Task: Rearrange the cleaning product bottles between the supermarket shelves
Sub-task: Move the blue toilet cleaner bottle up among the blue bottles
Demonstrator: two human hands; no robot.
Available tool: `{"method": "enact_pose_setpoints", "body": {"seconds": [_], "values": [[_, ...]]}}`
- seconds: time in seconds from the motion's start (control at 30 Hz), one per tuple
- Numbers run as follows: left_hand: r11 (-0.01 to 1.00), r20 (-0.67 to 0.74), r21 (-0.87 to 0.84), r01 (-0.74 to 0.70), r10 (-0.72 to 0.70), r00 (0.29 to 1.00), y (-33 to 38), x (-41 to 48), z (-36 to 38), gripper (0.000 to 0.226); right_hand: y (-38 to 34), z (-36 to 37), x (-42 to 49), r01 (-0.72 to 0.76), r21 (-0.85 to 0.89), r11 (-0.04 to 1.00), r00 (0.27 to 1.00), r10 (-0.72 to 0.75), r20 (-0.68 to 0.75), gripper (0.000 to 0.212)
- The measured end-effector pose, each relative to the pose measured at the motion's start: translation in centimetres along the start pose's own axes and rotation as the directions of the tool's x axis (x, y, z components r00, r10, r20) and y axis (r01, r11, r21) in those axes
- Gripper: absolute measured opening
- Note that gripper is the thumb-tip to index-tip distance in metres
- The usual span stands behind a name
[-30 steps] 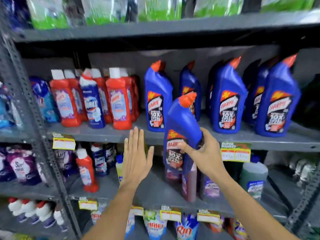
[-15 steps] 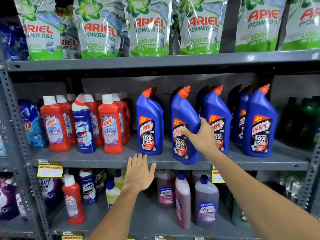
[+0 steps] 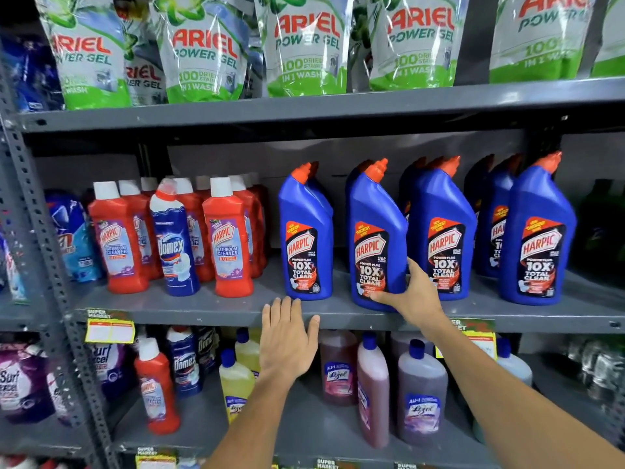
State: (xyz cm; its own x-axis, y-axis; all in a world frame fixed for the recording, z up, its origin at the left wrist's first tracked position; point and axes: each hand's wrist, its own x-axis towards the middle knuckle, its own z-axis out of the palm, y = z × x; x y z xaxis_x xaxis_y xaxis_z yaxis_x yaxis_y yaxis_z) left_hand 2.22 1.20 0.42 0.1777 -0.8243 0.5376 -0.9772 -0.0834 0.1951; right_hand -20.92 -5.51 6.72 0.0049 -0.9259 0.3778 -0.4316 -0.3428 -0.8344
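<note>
Head view: right hand (image 3: 417, 299) wrapped round lower right side of blue bottle (image 3: 375, 238), thumb across label foot, fingers behind. Bottle upright on middle shelf (image 3: 203, 308), at front edge, between two like blue bottles. Left hand (image 3: 287, 336) flat, fingers together, holding nothing, tips at shelf lip.

Step, as judged: seating bottle in row. Next: let go without tipping it, nudge back into line.

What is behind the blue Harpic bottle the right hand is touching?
Behind the blue Harpic bottle at the right hand, another blue bottle's orange cap and shoulder show; its body and anything deeper are covered.
</note>
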Motion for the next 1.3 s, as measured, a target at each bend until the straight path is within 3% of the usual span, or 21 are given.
{"method": "enact_pose_setpoints", "body": {"seconds": [0.13,0.27,0.43,0.9,1.3], "values": [[1.000,-0.033,0.009,-0.007,0.008,0.999,-0.1,-0.1,0.4,0.063,0.2,0.6,-0.3,-0.036,0.036,0.999,0.999,0.037,-0.018,0.081],[1.000,-0.050,0.024,-0.010,0.011,0.999,-0.1,0.0,0.7,0.069,1.1,1.0,-0.1,0.031,-0.033,0.999,0.999,-0.031,0.012,0.109],[1.000,-0.086,0.019,-0.003,0.005,0.996,-0.1,-0.1,1.1,0.068,0.8,0.5,0.1,0.013,0.024,1.000,0.999,-0.014,0.030,0.084],[0.999,-0.095,0.032,0.009,-0.006,0.995,-0.1,-0.1,1.2,0.066,1.8,0.6,2.3,-0.003,0.035,0.999,0.993,-0.001,0.114,0.086],[0.999,-0.060,0.042,0.004,-0.001,0.998,0.0,-0.1,0.9,0.067,2.2,0.9,2.6,0.016,-0.011,1.000,0.996,-0.015,0.090,0.081]]}}
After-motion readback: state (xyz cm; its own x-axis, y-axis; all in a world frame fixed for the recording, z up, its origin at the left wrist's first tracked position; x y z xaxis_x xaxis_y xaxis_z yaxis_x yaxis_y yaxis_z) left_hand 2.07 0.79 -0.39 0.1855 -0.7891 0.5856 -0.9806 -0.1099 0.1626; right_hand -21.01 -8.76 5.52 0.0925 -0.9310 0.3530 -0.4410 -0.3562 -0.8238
